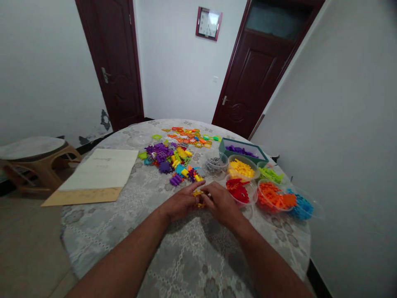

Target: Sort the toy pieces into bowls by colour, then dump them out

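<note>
My left hand (182, 201) and my right hand (218, 200) meet over the near middle of the table. Between them is a small yellow plastic building piece (197, 193), gripped by the fingers of both hands and partly covered by them. Whether it is one piece or a few joined together I cannot tell. Just beyond my fingers lies a loose pile of building pieces (164, 155) in purple, yellow, blue and green. Close to the right of my right hand stands a clear bowl of red pieces (238, 191).
Clear bowls hold grey pieces (215, 162), yellow pieces (242, 169), orange pieces (273, 196), blue pieces (301, 206) and green pieces (271, 174). A green box (262, 156) holds purple ones. Flat orange pieces (189, 136) lie farther back. Paper sheets (99, 167) overhang the left edge, near a stool (40, 157).
</note>
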`<action>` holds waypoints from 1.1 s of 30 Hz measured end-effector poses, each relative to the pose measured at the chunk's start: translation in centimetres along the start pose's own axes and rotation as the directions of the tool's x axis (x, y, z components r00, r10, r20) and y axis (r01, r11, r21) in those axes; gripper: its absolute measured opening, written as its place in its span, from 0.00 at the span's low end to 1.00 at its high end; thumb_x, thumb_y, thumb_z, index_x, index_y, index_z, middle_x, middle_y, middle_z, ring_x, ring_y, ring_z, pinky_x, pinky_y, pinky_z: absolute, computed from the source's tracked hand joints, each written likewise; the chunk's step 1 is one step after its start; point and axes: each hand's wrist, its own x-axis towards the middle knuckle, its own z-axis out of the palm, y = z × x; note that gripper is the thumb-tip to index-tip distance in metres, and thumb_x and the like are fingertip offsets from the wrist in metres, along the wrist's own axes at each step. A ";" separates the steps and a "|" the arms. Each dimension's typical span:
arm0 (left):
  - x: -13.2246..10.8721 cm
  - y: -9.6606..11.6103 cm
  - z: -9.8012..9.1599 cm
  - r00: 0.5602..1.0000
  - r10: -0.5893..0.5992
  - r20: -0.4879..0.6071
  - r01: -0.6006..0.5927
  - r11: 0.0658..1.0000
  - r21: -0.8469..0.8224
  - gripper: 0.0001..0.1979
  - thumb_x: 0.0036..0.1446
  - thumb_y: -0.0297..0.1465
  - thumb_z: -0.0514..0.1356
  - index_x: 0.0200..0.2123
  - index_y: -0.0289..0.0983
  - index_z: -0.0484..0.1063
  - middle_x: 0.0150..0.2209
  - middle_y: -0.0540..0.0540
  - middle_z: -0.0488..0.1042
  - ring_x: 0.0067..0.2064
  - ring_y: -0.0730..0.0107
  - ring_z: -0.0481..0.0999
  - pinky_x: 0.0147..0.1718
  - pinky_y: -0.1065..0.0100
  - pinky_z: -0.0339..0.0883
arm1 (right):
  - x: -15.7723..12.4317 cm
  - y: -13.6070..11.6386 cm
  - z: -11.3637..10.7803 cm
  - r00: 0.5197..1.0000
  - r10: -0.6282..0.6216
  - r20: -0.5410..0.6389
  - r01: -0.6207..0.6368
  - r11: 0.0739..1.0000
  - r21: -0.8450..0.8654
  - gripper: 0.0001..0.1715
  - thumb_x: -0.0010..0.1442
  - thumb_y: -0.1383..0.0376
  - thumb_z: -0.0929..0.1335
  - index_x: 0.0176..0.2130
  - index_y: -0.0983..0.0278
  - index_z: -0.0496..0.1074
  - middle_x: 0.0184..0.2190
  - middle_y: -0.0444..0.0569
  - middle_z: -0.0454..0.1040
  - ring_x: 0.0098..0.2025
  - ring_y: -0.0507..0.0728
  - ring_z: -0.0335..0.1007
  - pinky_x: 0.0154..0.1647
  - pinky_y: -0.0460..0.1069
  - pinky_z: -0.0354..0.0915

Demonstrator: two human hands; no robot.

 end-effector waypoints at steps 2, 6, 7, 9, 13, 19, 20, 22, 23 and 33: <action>-0.2 0.3 0.2 0.999 -0.025 0.036 0.023 0.999 0.041 0.40 0.53 0.28 0.74 0.69 0.39 0.69 0.60 0.33 0.78 0.55 0.55 0.82 0.52 0.58 0.74 | -0.1 0.5 -1.0 0.999 0.047 -0.007 -0.045 0.990 0.134 0.07 0.67 0.69 0.69 0.43 0.62 0.80 0.38 0.48 0.79 0.42 0.56 0.75 0.44 0.50 0.68; -0.1 1.0 0.2 0.999 0.008 -0.045 0.000 0.986 0.170 0.35 0.56 0.37 0.74 0.65 0.36 0.71 0.51 0.32 0.82 0.51 0.52 0.83 0.50 0.53 0.76 | 0.0 2.9 -3.9 0.946 0.287 -0.152 -0.221 0.911 0.347 0.11 0.66 0.59 0.71 0.43 0.62 0.80 0.36 0.47 0.81 0.37 0.56 0.77 0.40 0.50 0.70; 0.0 1.1 0.0 0.993 0.051 -0.102 -0.028 0.977 0.212 0.33 0.56 0.38 0.73 0.63 0.35 0.72 0.48 0.34 0.83 0.49 0.52 0.84 0.48 0.54 0.77 | 0.0 3.9 -4.7 0.909 0.355 -0.219 -0.251 0.886 0.390 0.14 0.65 0.57 0.71 0.44 0.63 0.80 0.36 0.48 0.82 0.36 0.57 0.77 0.40 0.50 0.71; 0.3 1.4 -0.4 0.958 0.174 -0.229 -0.098 0.946 0.310 0.28 0.56 0.40 0.72 0.57 0.35 0.75 0.43 0.37 0.83 0.46 0.54 0.83 0.44 0.56 0.78 | 0.2 6.0 -6.0 0.805 0.475 -0.356 -0.284 0.835 0.471 0.19 0.62 0.53 0.73 0.46 0.64 0.80 0.36 0.49 0.82 0.34 0.57 0.78 0.39 0.52 0.73; 0.6 2.0 -1.6 0.774 0.466 -0.430 -0.185 0.815 0.550 0.21 0.58 0.43 0.67 0.49 0.36 0.77 0.39 0.43 0.82 0.40 0.59 0.82 0.41 0.58 0.78 | 0.3 10.2 -7.4 0.630 0.574 -0.524 -0.277 0.796 0.538 0.29 0.60 0.53 0.73 0.56 0.65 0.77 0.47 0.55 0.83 0.40 0.61 0.82 0.45 0.56 0.76; 0.7 2.6 -3.0 0.536 0.714 -0.451 -0.066 0.568 0.820 0.19 0.61 0.44 0.64 0.51 0.40 0.75 0.46 0.43 0.81 0.46 0.57 0.82 0.49 0.55 0.78 | -0.3 12.0 -7.3 0.633 0.436 -0.640 -0.293 0.900 0.324 0.26 0.65 0.59 0.66 0.58 0.65 0.78 0.53 0.58 0.82 0.53 0.63 0.79 0.58 0.62 0.72; 0.7 2.6 -3.3 0.523 0.735 -0.432 -0.038 0.527 0.849 0.18 0.62 0.43 0.64 0.51 0.40 0.75 0.48 0.42 0.80 0.48 0.57 0.81 0.51 0.54 0.77 | -0.4 11.7 -7.3 0.639 0.406 -0.654 -0.287 0.914 0.287 0.24 0.65 0.60 0.65 0.56 0.65 0.78 0.50 0.57 0.83 0.51 0.63 0.80 0.58 0.62 0.72; 0.7 2.4 -3.7 0.512 0.769 -0.383 0.016 0.437 0.899 0.19 0.62 0.42 0.63 0.52 0.40 0.74 0.52 0.40 0.78 0.51 0.55 0.80 0.53 0.52 0.76 | -0.3 10.7 -7.2 0.649 0.342 -0.679 -0.250 0.939 0.235 0.21 0.65 0.62 0.63 0.51 0.65 0.80 0.45 0.55 0.83 0.48 0.62 0.80 0.56 0.60 0.73; 0.8 2.2 -3.9 0.513 0.785 -0.348 0.045 0.381 0.924 0.20 0.62 0.42 0.64 0.54 0.40 0.73 0.54 0.39 0.77 0.53 0.54 0.79 0.55 0.51 0.75 | -0.3 10.1 -7.1 0.658 0.302 -0.690 -0.217 0.953 0.210 0.19 0.65 0.64 0.63 0.48 0.64 0.80 0.43 0.54 0.83 0.47 0.62 0.80 0.54 0.60 0.73; 2.2 1.3 -3.5 0.644 0.733 -0.217 0.359 -0.039 0.932 0.41 0.59 0.42 0.70 0.70 0.39 0.59 0.67 0.31 0.63 0.69 0.43 0.65 0.66 0.46 0.63 | -1.2 1.3 1.8 0.956 -0.147 -0.255 0.143 0.989 -0.037 0.29 0.63 0.76 0.62 0.59 0.66 0.76 0.57 0.60 0.77 0.61 0.62 0.71 0.66 0.58 0.68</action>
